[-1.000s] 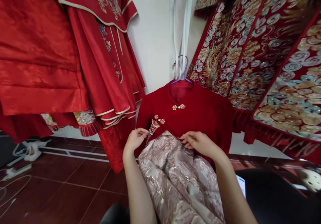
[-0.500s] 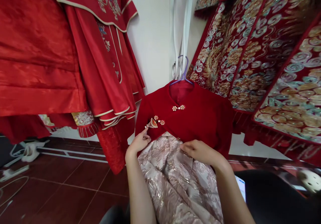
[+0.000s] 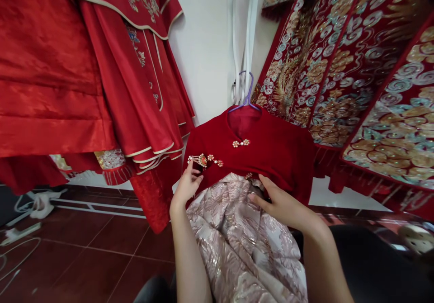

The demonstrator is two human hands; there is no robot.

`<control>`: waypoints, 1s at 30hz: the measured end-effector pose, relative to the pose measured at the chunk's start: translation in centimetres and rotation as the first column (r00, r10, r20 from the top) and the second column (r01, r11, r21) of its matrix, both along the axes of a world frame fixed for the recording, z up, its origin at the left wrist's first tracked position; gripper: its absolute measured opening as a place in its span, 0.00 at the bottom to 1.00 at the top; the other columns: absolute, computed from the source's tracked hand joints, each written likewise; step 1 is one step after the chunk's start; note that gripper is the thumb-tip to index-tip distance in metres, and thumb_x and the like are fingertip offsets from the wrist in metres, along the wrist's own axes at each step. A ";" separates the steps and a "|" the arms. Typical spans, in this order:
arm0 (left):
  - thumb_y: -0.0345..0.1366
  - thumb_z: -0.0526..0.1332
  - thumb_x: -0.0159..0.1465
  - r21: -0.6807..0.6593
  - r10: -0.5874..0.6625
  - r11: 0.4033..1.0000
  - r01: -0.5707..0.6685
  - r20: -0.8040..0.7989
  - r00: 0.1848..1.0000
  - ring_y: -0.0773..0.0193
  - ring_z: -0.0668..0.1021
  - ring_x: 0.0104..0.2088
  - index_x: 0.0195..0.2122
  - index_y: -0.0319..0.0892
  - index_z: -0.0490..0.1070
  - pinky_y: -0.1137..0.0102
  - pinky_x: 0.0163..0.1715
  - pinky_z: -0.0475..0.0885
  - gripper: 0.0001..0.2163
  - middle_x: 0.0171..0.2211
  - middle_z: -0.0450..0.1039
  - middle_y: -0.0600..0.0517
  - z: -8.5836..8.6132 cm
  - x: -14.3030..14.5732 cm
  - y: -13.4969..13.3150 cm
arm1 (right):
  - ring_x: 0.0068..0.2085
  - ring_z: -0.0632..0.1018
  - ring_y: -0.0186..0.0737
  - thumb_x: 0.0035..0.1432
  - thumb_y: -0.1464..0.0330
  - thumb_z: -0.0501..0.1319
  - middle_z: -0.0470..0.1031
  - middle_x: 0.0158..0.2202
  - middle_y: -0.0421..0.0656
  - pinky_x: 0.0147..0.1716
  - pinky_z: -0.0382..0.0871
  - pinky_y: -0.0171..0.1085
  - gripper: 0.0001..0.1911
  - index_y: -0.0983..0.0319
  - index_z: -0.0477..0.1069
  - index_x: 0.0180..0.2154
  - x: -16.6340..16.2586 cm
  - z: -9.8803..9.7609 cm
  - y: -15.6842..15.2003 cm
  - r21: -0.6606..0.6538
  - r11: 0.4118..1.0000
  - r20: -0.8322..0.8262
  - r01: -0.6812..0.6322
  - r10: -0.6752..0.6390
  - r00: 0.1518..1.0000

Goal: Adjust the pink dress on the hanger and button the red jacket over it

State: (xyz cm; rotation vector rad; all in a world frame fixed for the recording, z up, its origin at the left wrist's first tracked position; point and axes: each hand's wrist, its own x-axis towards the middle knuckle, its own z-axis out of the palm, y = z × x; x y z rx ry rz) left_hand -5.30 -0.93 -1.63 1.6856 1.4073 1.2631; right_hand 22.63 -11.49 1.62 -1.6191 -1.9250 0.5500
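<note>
A short red velvet jacket (image 3: 271, 149) hangs on a purple hanger (image 3: 250, 88) over a pale pink-silver brocade dress (image 3: 233, 221). On its left front sits a fan-shaped brooch (image 3: 202, 160), its pearl strands pulled out leftward. My left hand (image 3: 187, 186) has its fingertips closed at the strands' ends; the other fingers curl against the velvet. My right hand (image 3: 281, 205) lies at the jacket's lower edge, thumb and forefinger spread, forefinger touching the red hem and thumb over the brocade. Between the hands are floral pearl clasps (image 3: 216, 160).
Red garments with pale piping (image 3: 135, 81) hang at left, and heavily embroidered red garments (image 3: 339, 77) at right. White straps (image 3: 251, 31) run above the hanger. A white rack bar (image 3: 101, 209) and cables (image 3: 23, 253) lie low left; a black seat (image 3: 369, 267) stands right.
My left hand has moved up and left, drawing the brooch's strands sideways. My right hand has shifted up and right onto the hem, its fingers spreading; the hem now sits higher.
</note>
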 end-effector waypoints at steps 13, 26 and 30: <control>0.34 0.59 0.59 0.023 -0.100 0.995 0.099 0.031 0.995 0.60 0.73 0.47 0.64 0.37 0.43 0.65 0.48 0.68 0.35 0.48 0.68 0.41 -2.5 1.6 2.0 | 0.60 0.64 0.53 0.55 0.57 0.59 0.61 0.59 0.60 0.60 0.57 0.51 0.34 0.69 0.59 0.59 -0.8 -2.0 3.2 0.114 0.993 -0.077 0.024 -0.015 0.997; 0.32 0.64 0.50 -0.076 -0.116 0.992 0.104 -0.166 0.979 0.65 0.73 0.34 0.40 0.40 0.62 0.70 0.38 0.68 0.18 0.32 0.69 0.53 -1.8 1.4 0.6 | 0.30 0.72 0.34 0.48 0.67 0.63 0.70 0.28 0.39 0.32 0.68 0.33 0.08 0.61 0.67 0.33 -1.8 -4.7 6.6 0.184 0.983 -0.177 -0.016 0.049 0.983; 0.31 0.62 0.50 0.003 -0.113 0.993 0.114 -0.135 0.984 0.67 0.72 0.31 0.35 0.41 0.63 0.71 0.36 0.67 0.11 0.29 0.68 0.55 -0.8 1.5 0.2 | 0.29 0.72 0.34 0.48 0.63 0.64 0.71 0.25 0.38 0.30 0.67 0.33 0.09 0.61 0.68 0.29 -1.6 -3.8 5.9 0.144 0.985 -0.261 -0.094 0.130 0.957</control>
